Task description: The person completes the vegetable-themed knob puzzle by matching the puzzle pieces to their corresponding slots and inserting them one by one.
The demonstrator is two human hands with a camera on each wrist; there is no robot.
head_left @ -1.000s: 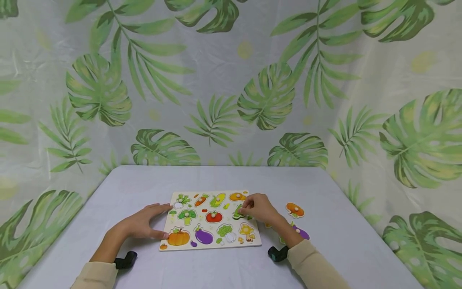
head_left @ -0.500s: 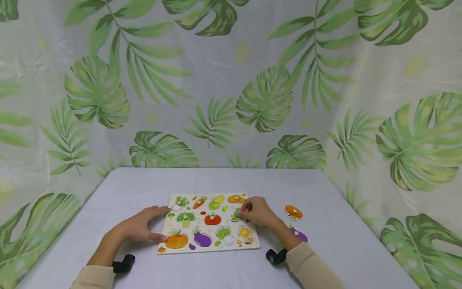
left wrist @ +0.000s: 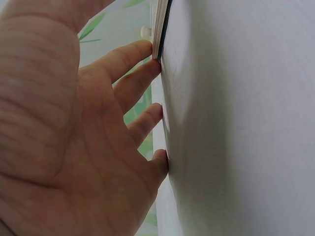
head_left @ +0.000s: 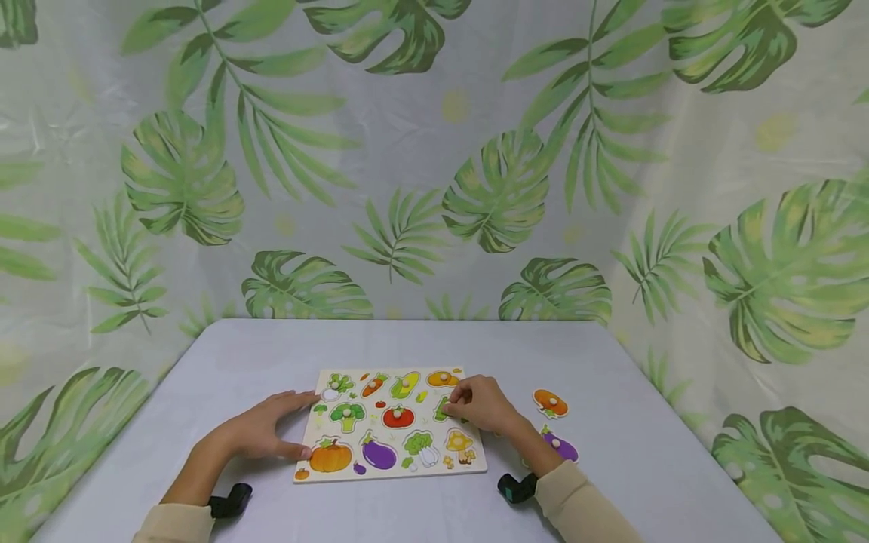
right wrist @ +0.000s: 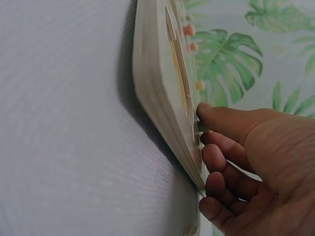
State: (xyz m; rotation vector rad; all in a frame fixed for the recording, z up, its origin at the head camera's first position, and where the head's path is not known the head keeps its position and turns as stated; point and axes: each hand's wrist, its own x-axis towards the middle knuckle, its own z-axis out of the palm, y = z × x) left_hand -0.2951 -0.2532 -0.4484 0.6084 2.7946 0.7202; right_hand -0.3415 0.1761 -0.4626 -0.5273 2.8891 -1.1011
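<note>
A cream wooden puzzle board (head_left: 400, 476) with vegetable pictures lies on the table. My left hand (head_left: 268, 428) stands at its left side, fingers spread and fairly straight; in the left wrist view, fingertips meet the board's edge (left wrist: 158, 29) and the tabletop. Over the right side, my right hand (head_left: 483, 403) pinches a green vegetable puzzle piece (head_left: 440, 409) between thumb and forefinger, partly covering it. Knobbed pieces such as the tomato (head_left: 398, 417), broccoli (head_left: 348, 416) and corn (head_left: 405, 385) sit in the board. No knobs show on the bottom row's pumpkin, eggplant, cabbage and mushrooms.
Right of the board lie a loose pumpkin piece (head_left: 551, 403) and an eggplant piece (head_left: 560, 446); the right forearm partly hides more beside them. A white cloth covers the table (head_left: 380, 343). Behind it hangs a leaf-patterned curtain (head_left: 407, 151).
The head view has tilted slightly, so everything sits a little lower. The right hand stays at the green piece, its fingers shifting only slightly. The left hand keeps its place at the board's edge.
</note>
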